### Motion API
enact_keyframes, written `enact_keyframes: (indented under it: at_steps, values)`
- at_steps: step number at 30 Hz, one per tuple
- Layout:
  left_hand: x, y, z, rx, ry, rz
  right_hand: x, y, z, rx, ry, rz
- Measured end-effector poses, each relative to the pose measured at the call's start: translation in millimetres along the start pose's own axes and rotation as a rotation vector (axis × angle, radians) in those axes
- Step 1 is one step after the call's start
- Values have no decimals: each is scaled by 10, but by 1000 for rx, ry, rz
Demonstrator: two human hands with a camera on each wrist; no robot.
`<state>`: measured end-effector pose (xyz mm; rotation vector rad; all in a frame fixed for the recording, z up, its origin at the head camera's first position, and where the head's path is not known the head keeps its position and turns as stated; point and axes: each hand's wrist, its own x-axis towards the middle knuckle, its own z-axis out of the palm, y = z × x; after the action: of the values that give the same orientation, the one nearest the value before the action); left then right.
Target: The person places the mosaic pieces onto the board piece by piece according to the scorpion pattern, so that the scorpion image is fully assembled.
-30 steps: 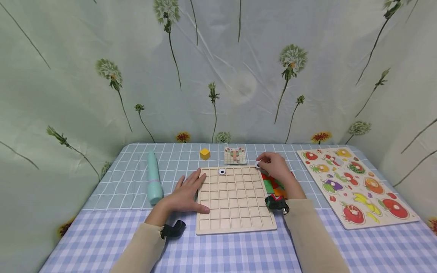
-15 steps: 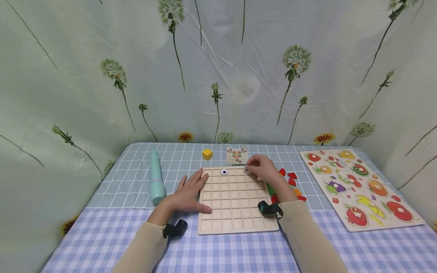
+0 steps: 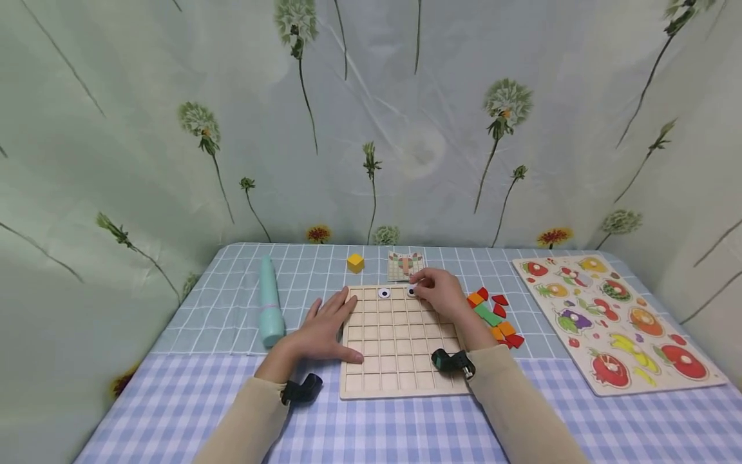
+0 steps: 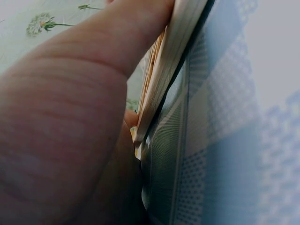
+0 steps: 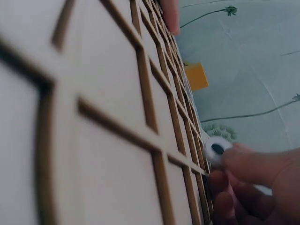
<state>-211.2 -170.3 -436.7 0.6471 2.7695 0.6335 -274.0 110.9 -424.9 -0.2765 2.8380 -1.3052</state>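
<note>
A wooden grid board [image 3: 387, 348] lies on the table. My left hand [image 3: 324, 335] rests along its left side, fingers spread, with fingertips and thumb over the edge. In the left wrist view the thumb [image 4: 140, 28] lies across the board's side. My right hand [image 3: 445, 295] pinches a white round eye piece [image 5: 216, 146] with a black pupil between thumb and fingers, at the board's top row. A second eye piece [image 3: 384, 293] sits in a top-row cell to its left. The right forearm covers part of the board's right side.
Several red, green and orange pieces [image 3: 489, 314] lie right of the board. Behind it are a pattern card [image 3: 405, 264] and a yellow cube [image 3: 355, 263]. A teal cylindrical case [image 3: 270, 306] lies at left, a fruit puzzle board [image 3: 585, 322] at right.
My right hand has moved left with the eye piece, from the board's top right corner to a top-row cell nearer the other eye piece. The left hand keeps its place on the board.
</note>
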Motion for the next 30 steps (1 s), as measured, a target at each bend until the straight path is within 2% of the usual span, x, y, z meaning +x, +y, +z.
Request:
enact_keyframes:
  at_steps: [5, 15, 23, 30]
  values:
    - [14, -12, 20, 0, 4, -17, 24, 49, 42, -13, 30, -4]
    - [25, 1, 40, -12, -3, -7, 24, 129, 109, -42, 52, 7]
    - [33, 0, 41, -9, -7, -15, 16, 131, 86, -129, 32, -43]
    - [14, -13, 44, -1, 1, -18, -2, 104, 87, -107, -2, -72]
